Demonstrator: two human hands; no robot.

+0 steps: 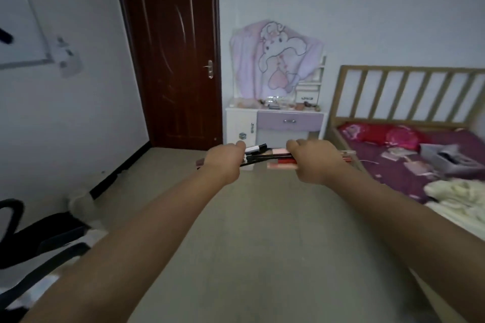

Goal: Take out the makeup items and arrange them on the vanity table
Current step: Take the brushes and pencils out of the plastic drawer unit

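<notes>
Both arms stretch forward over the floor. My left hand (225,158) and my right hand (313,161) together grip a bundle of makeup items (270,158): black pencils, a red tube and pink sticks, held level between them. Ahead stands the white vanity table (241,119) with a lilac drawer (290,121); its top holds several small items. A pink cartoon cloth (273,60) covers its mirror.
A dark wooden door (170,47) is shut at the left of the vanity. A wooden bed (409,86) with a purple sheet, red pillows, a grey bag (446,158) and scattered small items lies to the right. A black chair (31,238) sits at lower left.
</notes>
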